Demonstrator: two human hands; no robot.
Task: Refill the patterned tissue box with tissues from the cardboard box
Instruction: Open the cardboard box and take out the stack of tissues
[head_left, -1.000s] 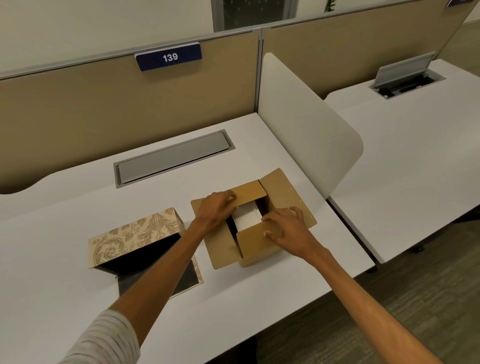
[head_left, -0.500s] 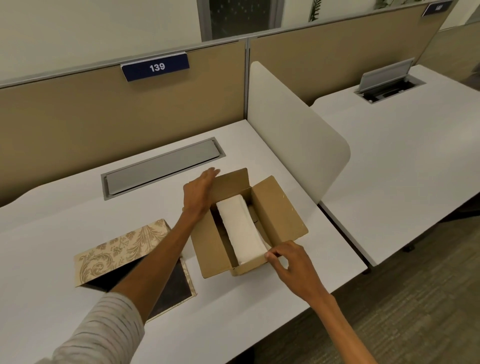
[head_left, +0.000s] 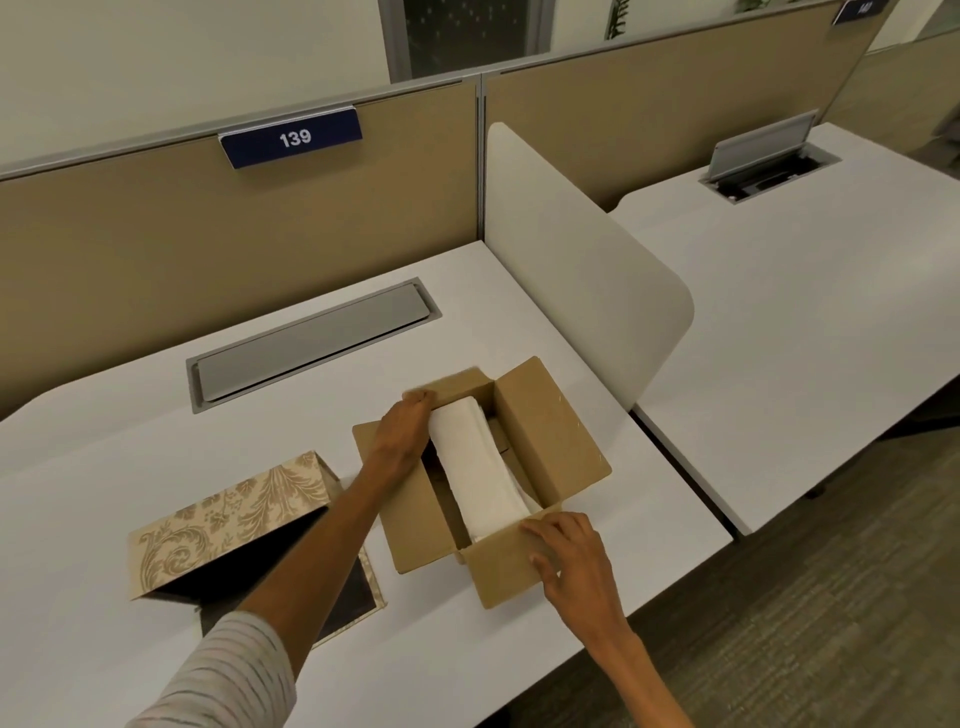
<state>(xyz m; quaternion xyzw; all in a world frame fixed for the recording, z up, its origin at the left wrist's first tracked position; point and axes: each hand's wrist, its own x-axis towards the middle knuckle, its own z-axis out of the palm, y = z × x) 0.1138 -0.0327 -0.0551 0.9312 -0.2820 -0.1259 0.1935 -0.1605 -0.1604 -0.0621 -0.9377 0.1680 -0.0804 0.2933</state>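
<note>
Left hand (head_left: 402, 434) at tissues (head_left: 480, 470), right hand (head_left: 574, 553) pressing flap (head_left: 506, 564)

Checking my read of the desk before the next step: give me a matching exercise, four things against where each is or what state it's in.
Things:
1. tissue stack
2. patterned tissue box
3. left hand
4. right hand

States:
A. on the near flap of the cardboard box
B. lid raised, dark inside showing
C. at the far flap
D. lying inside the cardboard box

Pairs: 1-D, 2-B, 3-C, 4-A
</note>
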